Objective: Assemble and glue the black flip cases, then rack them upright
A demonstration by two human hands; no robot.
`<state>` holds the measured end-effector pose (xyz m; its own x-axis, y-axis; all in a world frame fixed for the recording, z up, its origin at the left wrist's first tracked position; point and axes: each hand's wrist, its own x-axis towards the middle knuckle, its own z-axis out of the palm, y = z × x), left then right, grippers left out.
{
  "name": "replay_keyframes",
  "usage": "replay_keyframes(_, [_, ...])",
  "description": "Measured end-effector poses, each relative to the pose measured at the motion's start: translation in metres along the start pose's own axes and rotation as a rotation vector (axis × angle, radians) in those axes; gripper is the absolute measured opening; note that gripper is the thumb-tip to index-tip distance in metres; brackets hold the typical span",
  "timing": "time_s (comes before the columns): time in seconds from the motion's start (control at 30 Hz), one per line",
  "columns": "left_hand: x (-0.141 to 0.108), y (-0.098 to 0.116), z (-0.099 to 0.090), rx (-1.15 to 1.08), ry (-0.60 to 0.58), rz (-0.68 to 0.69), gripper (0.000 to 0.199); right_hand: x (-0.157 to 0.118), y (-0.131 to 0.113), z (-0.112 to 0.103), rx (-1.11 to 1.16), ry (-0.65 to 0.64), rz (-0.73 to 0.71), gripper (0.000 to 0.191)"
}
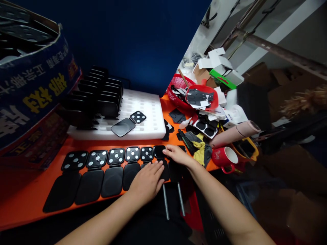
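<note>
Black hinged plates lie in a row along the orange table; each has a small square end joined to a larger panel, and several square ends carry pale round dots, like this dotted square [132, 154]. My left hand [146, 180] rests palm down with its fingers stretched over the larger panels. My right hand [176, 154] has its fingers and thumb closed at the right edge of a plain black square [158, 151], which shows no dots. Part of this plate is hidden under my left fingers. Another hinged plate [123, 127] lies on the white foam tray [143, 99].
Several black plates [109, 108] stand upright in the foam. A printed carton [33, 85] of black parts is at left. Red baskets [176, 89], a red mug [221, 160], a pink bottle [233, 133] and a yellow-grey cloth [201, 149] crowd the right.
</note>
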<state>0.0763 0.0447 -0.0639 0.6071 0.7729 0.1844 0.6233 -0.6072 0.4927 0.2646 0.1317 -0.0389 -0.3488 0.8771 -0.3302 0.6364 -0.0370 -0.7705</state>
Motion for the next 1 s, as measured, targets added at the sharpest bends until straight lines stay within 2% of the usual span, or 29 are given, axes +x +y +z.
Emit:
replay_keyframes(0.23, [-0.001, 0.0, 0.0, 0.02, -0.031, 0.001, 0.043, 0.002, -0.002, -0.002, -0.069, -0.015, -0.03, 0.028])
replay_keyframes(0.47, [0.001, -0.001, -0.001, -0.003, -0.042, -0.013, 0.044, 0.003, -0.004, 0.0, -0.121, -0.002, 0.026, 0.031])
replay_keyframes(0.6, [0.001, -0.001, -0.001, -0.005, -0.034, -0.013, 0.044, 0.008, -0.006, -0.004, -0.113, -0.061, 0.042, 0.033])
replay_keyframes(0.73, [0.0, -0.001, 0.0, 0.027, -0.024, -0.003, 0.044, 0.01, -0.005, -0.007, -0.097, -0.111, 0.023, 0.031])
replay_keyframes(1.0, [0.0, -0.001, -0.001, 0.047, -0.036, -0.001, 0.045, 0.003, -0.004, -0.004, -0.122, -0.064, -0.053, 0.027])
